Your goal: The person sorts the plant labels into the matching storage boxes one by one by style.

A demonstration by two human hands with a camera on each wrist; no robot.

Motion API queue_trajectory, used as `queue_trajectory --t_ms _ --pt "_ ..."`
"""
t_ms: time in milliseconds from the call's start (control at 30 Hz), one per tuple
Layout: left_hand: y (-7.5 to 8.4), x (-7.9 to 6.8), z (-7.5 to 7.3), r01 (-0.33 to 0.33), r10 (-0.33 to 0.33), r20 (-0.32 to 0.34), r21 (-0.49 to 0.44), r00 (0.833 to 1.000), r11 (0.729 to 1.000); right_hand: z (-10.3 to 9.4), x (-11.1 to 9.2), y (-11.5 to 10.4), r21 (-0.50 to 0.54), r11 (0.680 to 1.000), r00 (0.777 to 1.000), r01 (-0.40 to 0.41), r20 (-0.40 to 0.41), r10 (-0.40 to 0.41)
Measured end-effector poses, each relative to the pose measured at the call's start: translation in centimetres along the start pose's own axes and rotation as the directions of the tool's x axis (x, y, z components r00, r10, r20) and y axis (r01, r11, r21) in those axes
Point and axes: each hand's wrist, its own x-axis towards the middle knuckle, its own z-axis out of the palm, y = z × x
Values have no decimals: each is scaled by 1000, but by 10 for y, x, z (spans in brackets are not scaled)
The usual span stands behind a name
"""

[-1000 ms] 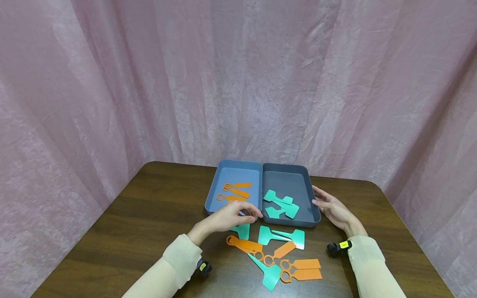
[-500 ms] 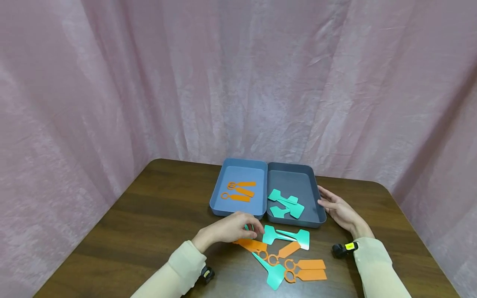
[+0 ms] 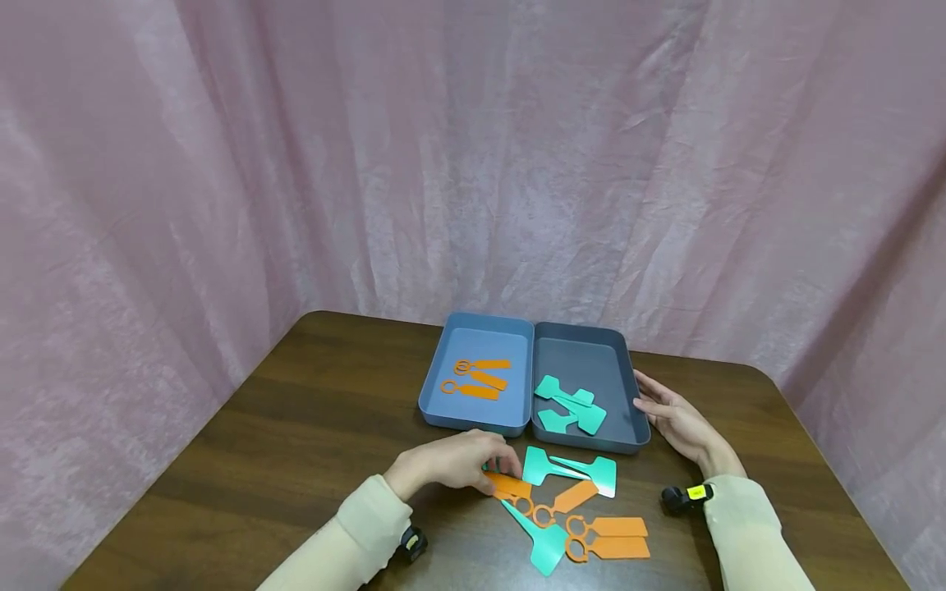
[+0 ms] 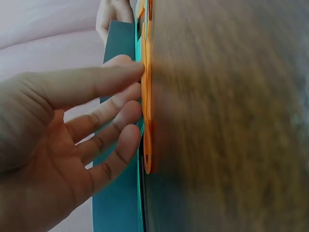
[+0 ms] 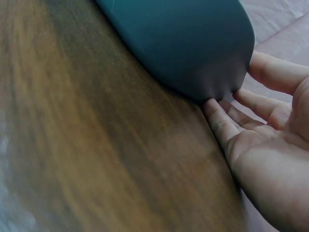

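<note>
My left hand (image 3: pixel 461 461) reaches down over a pile of orange ring-ended plant tags (image 3: pixel 510 486) in front of the trays. In the left wrist view, its thumb and fingertips are right at the edge of the stacked orange tags (image 4: pixel 147 116), fingers loosely bent. A green T-shaped plant tag lies mostly hidden behind this hand. My right hand (image 3: pixel 683 427) rests its fingertips against the outer right wall of the dark grey tray (image 3: pixel 591 361); the right wrist view shows the fingers (image 5: pixel 219 121) touching the tray's corner (image 5: pixel 212 72).
The blue tray (image 3: pixel 480 341), left of the grey one, holds 3 orange tags (image 3: pixel 479 392). Several green tags (image 3: pixel 590 417) lie in the grey tray. More green tags (image 3: pixel 548 548) and orange tags (image 3: pixel 619 547) lie scattered on the wooden table (image 3: pixel 296 443). A pink curtain (image 3: pixel 473 164) hangs behind.
My left hand has moved from the front of the blue tray down toward me, onto the orange tags on the table. The right hand stays at the grey tray.
</note>
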Motion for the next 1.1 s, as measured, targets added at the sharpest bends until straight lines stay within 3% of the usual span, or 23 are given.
queue_trajectory --t_ms 600,1100 --pt "-1 4 4 -30 31 -48 20 998 999 0 -1 2 -1 1000 1000 6 4 -6" --pt "-2 6 -2 -82 61 -118 -179 991 980 -1 1 1 0 1000 1000 6 -5 -6"
